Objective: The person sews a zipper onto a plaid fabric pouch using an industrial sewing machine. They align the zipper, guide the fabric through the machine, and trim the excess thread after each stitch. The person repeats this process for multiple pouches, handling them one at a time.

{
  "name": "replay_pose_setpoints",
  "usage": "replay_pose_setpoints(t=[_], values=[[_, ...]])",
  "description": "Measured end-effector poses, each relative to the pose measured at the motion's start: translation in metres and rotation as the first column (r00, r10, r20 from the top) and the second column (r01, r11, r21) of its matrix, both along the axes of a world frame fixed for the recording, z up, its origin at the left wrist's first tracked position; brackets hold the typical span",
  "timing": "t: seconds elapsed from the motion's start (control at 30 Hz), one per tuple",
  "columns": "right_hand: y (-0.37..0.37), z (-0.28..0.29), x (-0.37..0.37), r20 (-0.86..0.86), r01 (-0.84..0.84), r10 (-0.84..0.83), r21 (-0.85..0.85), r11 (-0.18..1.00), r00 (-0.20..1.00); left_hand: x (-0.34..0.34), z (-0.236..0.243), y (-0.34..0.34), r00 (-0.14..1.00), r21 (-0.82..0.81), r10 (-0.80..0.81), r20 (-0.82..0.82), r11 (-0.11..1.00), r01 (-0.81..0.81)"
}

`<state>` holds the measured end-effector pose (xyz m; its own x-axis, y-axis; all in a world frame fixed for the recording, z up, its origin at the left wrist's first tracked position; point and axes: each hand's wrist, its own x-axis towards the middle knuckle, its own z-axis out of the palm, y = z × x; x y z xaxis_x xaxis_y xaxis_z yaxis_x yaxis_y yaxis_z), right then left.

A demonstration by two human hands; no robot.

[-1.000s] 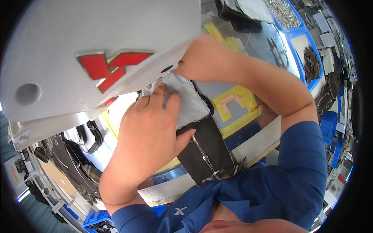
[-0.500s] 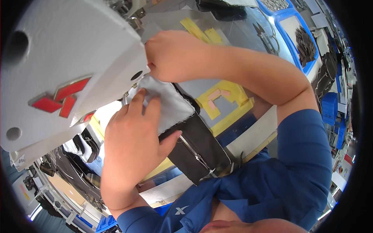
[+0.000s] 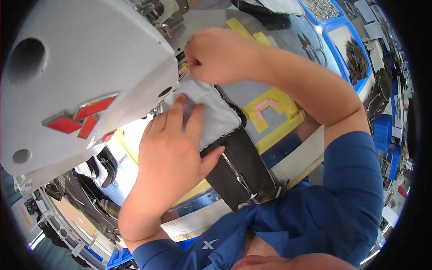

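So, nearest to you, the pale table edge point(image 3: 198, 223) runs along in front of your blue shirt point(image 3: 297, 211), and the black fabric piece point(image 3: 256, 166) has its near end right up by the shirt, with its silver zipper point(image 3: 233, 170) running lengthwise. Your left hand point(image 3: 170, 146) is palm down with the fingers somewhat spread, fingertips resting flat on the light grey lining point(image 3: 218, 118), thumb on the black fabric beside the zipper's far end. That lining sits at the far end of the black piece, frayed along its near edge, with black cloth peeking out down its right side. Right of it there's a yellow tape frame point(image 3: 282, 129) on the work surface, with pink strips point(image 3: 262, 104) inside. The big white machine head point(image 3: 108, 49) with the red badge takes up your left, just beside the lining. Your right hand point(image 3: 219, 55) is at the lining's far edge, fingers curled in; can't tell if it's pinching anything, the fingertips are hidden. Farther right, dark scissors point(image 3: 311, 48) lie near 2 blue bins, 1 with dark strips point(image 3: 357, 60) and, beyond it, 1 with small metal pieces point(image 3: 321, 8).
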<state>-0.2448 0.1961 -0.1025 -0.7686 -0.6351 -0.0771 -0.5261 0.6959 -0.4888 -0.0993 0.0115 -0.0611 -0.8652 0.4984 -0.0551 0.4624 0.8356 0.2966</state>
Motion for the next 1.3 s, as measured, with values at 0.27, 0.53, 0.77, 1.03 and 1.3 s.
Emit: replay_pose_setpoints(t=[0.27, 0.53, 0.77, 1.03, 1.3], values=[[0.003, -0.001, -0.010, 0.034, 0.041, -0.037, -0.106, 0.994, 0.999, 0.000, -0.003, -0.003, 0.999, 0.006, -0.015, -0.047, 1.000, 0.015], [0.003, -0.019, -0.008, -0.104, 0.022, -0.046, -0.220, 0.975, 0.993, 0.003, -0.004, -0.004, 0.998, 0.034, -0.012, -0.066, 0.999, 0.014], [0.029, 0.010, 0.005, -0.035, 0.100, -0.099, 0.018, 0.995, 0.994, 0.014, -0.020, 0.010, 0.967, 0.226, -0.109, -0.229, 0.961, 0.162], [0.077, 0.012, 0.054, 0.303, 0.230, -0.161, -0.208, 0.951, 0.939, 0.029, -0.007, 0.004, 0.830, 0.349, 0.076, -0.552, 0.925, 0.147], [0.103, 0.033, 0.160, 0.573, -0.385, 0.407, -0.166, 0.908, 0.711, 0.074, 0.075, -0.072, 0.525, 0.996, 0.849, -0.050, 0.078, -0.032]])
